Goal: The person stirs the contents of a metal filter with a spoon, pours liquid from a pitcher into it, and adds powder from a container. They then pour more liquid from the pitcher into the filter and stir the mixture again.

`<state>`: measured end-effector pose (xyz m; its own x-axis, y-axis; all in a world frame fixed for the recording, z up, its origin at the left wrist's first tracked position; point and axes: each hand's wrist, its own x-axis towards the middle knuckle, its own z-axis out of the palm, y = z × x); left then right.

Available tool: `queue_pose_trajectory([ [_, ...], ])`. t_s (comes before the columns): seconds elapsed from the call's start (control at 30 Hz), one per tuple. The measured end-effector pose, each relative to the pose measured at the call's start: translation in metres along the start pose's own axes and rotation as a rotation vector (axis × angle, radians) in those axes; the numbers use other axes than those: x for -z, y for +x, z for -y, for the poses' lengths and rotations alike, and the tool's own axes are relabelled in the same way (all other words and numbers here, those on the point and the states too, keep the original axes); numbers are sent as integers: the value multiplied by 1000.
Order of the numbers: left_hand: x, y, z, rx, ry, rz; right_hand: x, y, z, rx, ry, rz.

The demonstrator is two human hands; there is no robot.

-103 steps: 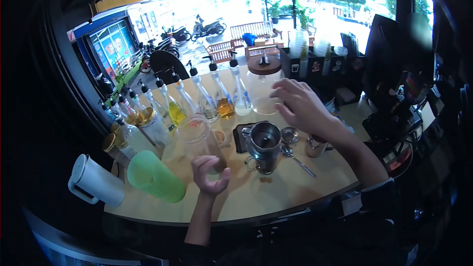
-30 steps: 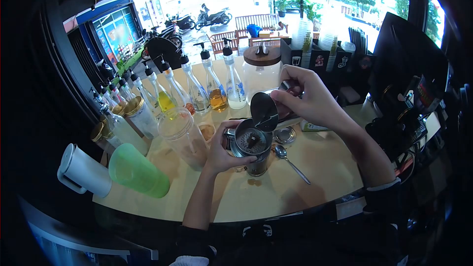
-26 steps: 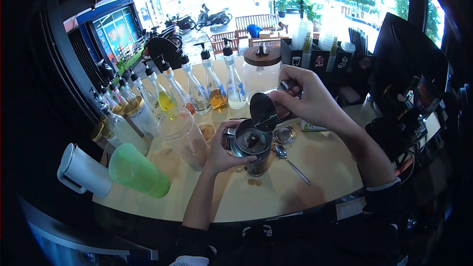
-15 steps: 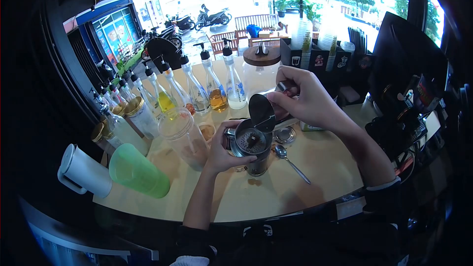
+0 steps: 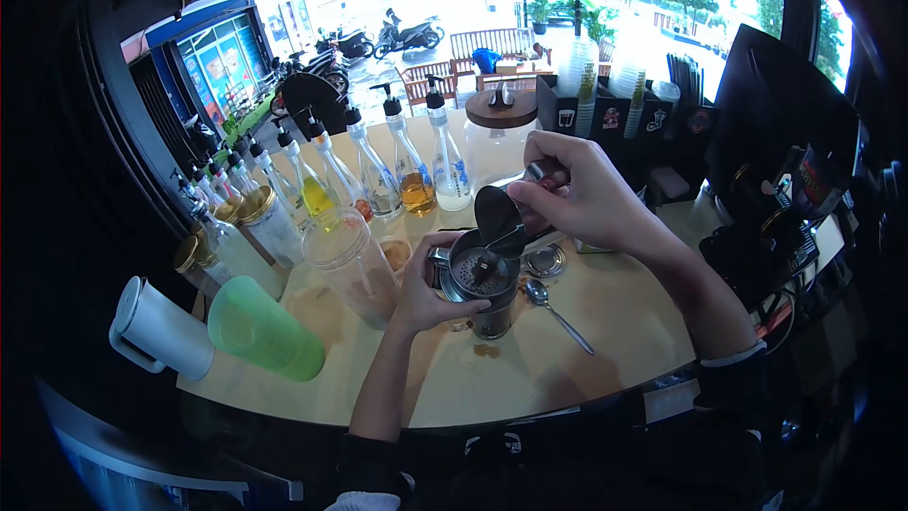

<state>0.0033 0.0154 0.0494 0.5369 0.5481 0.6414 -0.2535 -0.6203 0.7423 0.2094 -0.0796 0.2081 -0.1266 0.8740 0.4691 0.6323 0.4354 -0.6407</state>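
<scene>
My left hand (image 5: 423, 290) is wrapped round a metal strainer cup (image 5: 458, 286) with a perforated inside, set on top of a metal cup (image 5: 492, 325) on the counter. My right hand (image 5: 586, 191) grips the handle of a metal pitcher (image 5: 498, 220), tipped so its spout is at the strainer's rim. Dark liquid shows over the holes. To the right lie a metal spoon (image 5: 563, 317) and a small round metal lid (image 5: 546, 261). A tall clear plastic jug (image 5: 348, 260) stands left of my left hand.
A green plastic jug (image 5: 267, 329) and a white jug (image 5: 161, 326) stand at the left edge of the counter (image 5: 605, 374). Several pump bottles (image 5: 413, 166) line the back. Behind my right hand are a wooden-lidded jar (image 5: 501, 137) and a black cup holder (image 5: 610, 123).
The pitcher has shifted very slightly, still tipped at the strainer. My hands keep the same grips, and the whole view has drifted a little.
</scene>
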Motion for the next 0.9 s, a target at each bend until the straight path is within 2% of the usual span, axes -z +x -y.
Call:
queue_pose_trajectory([
  [0.5, -1, -1, 3, -8, -18, -14, -1, 4, 1, -8, 49, -26],
  [0.57, -2, -1, 3, -12, -15, -22, 0, 4, 2, 41, -46, -39],
  [0.77, -1, 0, 2, 3, -32, -12, 1, 4, 0, 70, -71, -84],
  [0.9, -2, -1, 5, -14, -40, -19, 3, 4, -2, 21, -65, -109],
])
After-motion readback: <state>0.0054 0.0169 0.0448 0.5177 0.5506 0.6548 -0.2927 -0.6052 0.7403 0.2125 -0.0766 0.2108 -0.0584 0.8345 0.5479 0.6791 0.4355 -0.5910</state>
